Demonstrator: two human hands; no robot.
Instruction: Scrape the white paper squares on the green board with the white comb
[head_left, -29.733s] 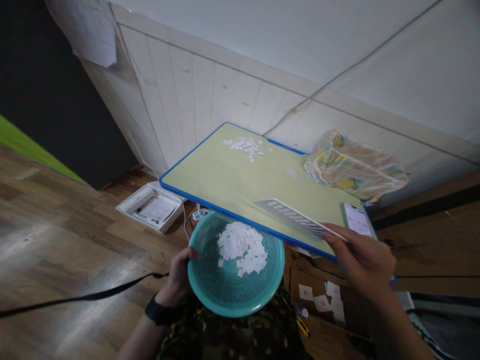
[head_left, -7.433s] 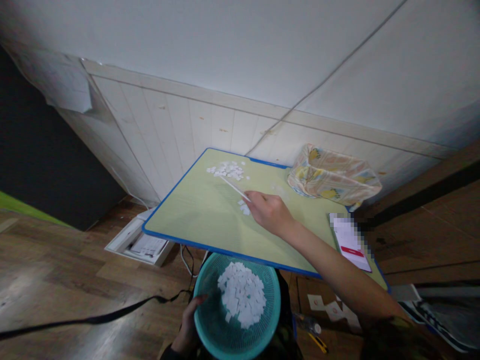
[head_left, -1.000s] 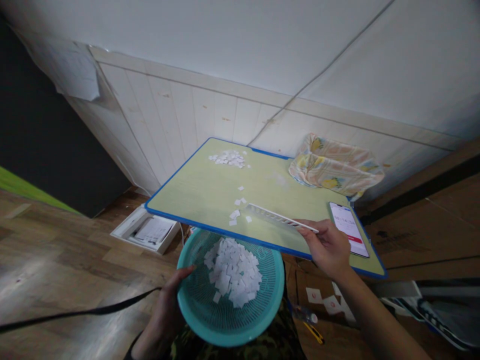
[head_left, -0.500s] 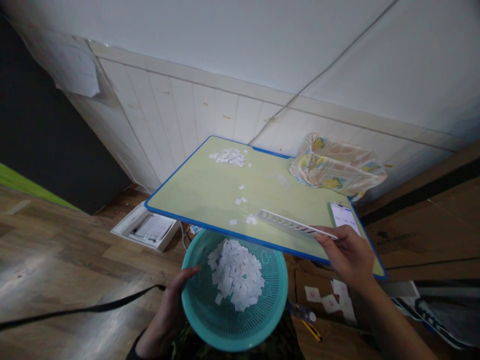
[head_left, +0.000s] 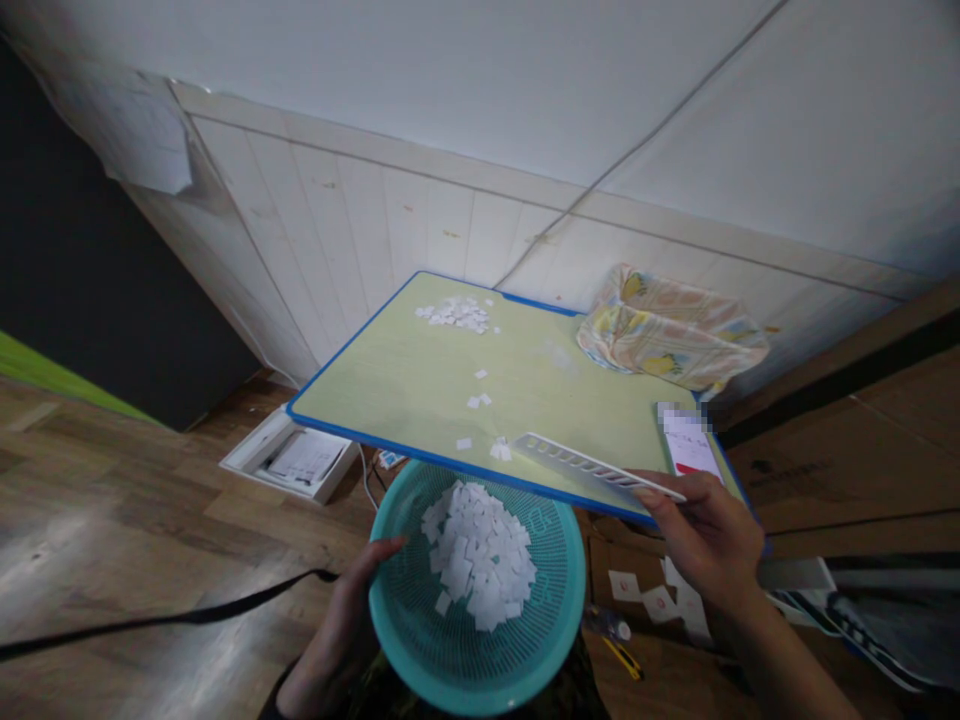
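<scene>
Wall [head_left: 420, 90]: white, panelled lower down; grey cable [head_left: 645, 147] crosses it on a diagonal.
Table [head_left: 390, 380]: pale green top, blue edge, close to the wall.
Basket [head_left: 551, 590]: teal, slotted, round; at the table's near edge, lower than the top.
Heap [head_left: 484, 555]: many white paper bits, inside the basket, spread over its middle.
Left hand [head_left: 352, 590]: curled around the basket's left rim, thumb over the inside; other fingers hidden.
Right hand [head_left: 712, 535]: closed in a pinch on one end of the strip [head_left: 581, 462].
Strip: white, slotted, slants left over the near side; contact with the top, cannot tell.
Clump [head_left: 500, 449]: few bits, just beside the strip's free end, near the blue edge.
Strays [head_left: 478, 401]: several more bits, mid-table and near side.
Pile [head_left: 455, 314]: white bits, far left part of the table.
Phone [head_left: 686, 435]: right side, lit, partly behind the right hand.
Cloth bin [head_left: 675, 330]: patterned, far right corner.
Floor [head_left: 172, 500]: wood; white box [head_left: 300, 455] at left.
</scene>
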